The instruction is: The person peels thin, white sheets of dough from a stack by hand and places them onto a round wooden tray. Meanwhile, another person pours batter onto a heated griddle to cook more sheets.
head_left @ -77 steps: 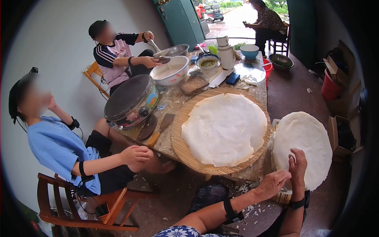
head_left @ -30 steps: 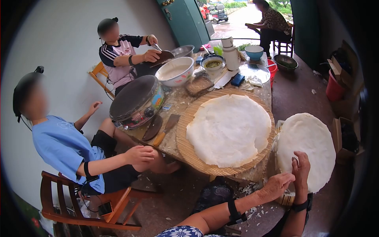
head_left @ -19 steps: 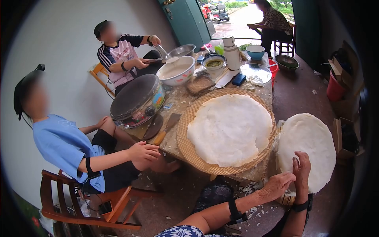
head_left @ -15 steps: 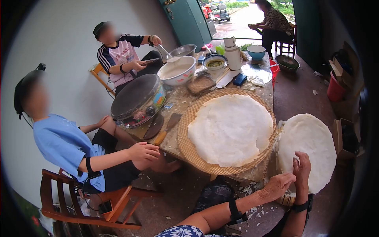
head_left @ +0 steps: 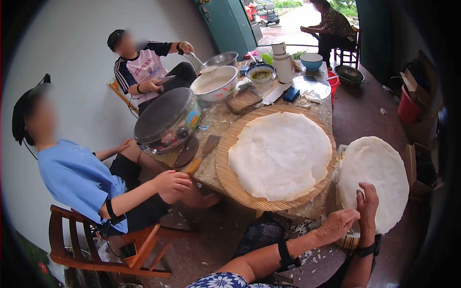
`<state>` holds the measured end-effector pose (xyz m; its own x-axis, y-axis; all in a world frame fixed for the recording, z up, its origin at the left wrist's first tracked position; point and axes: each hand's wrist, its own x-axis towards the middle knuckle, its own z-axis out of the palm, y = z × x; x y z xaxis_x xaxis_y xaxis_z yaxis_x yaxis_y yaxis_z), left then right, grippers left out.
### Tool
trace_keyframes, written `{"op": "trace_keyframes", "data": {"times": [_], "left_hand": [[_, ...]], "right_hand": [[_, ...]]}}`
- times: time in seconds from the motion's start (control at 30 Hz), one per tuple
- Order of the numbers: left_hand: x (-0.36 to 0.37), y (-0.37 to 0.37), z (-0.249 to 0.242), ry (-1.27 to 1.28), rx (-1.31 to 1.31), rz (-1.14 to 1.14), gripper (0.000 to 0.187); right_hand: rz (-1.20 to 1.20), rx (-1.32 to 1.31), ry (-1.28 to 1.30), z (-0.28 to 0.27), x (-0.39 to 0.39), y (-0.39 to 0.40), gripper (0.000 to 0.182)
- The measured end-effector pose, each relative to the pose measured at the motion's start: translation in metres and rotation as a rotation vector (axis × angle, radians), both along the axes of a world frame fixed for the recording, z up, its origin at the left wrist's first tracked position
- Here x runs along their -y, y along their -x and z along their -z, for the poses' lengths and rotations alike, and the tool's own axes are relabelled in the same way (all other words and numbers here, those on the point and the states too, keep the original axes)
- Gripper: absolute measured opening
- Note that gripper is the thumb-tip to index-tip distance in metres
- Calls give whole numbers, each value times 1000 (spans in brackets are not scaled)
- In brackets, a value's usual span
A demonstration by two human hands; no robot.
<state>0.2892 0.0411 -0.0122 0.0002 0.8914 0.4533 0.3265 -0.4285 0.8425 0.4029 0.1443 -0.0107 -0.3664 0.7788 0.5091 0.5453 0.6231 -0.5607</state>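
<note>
My left hand (head_left: 340,223) is closed, its fingers bunched together beside the near edge of a stack of thin white round pancakes (head_left: 372,165) at the right. Whether anything is pinched in those fingers is hidden. My right hand (head_left: 367,204) is over the same stack with fingers loosely bent and apart; I see nothing held in it. A larger thin white pancake (head_left: 281,153) lies on a round ribbed mat (head_left: 230,185) on the table, left of my hands.
On the table stand a round griddle (head_left: 165,117), a batter bowl (head_left: 216,85), a wooden-handled spatula (head_left: 204,156) and a thermos (head_left: 283,67). A person in blue (head_left: 79,168) sits left; another (head_left: 151,72) holds a ladle (head_left: 198,61). Red buckets and boxes stand right.
My hands hold nearly the same place. The person in blue has shifted a hand slightly left. The person with the ladle has lowered the other hand and leaned left.
</note>
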Motion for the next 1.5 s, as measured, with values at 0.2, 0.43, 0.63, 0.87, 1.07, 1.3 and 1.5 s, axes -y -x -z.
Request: {"op": "trace_keyframes", "data": {"times": [0.2, 0.43, 0.63, 0.87, 1.07, 1.3, 1.5], "left_hand": [[1, 0, -1, 9, -6, -5, 12], [1, 0, 1, 23, -21, -4, 11], [1, 0, 1, 21, -34, 1, 11], [1, 1, 1, 14, -31, -2, 10], [0, 1, 1, -2, -26, -5, 11], [-1, 0, 4, -37, -43, -13, 10], [-1, 0, 5, -34, -65, -15, 10]], "right_hand": [[3, 1, -12, 1, -2, -2, 24], [-4, -9, -5, 1, -2, -2, 25], [12, -3, 40, 2, -1, -2, 25], [-5, 22, 2, 4, -3, -2, 26], [-17, 34, -26, 6, -3, -2, 26], [-19, 30, -1, 8, -4, -2, 25], [-17, 30, 7, 7, -5, -5, 25]]}}
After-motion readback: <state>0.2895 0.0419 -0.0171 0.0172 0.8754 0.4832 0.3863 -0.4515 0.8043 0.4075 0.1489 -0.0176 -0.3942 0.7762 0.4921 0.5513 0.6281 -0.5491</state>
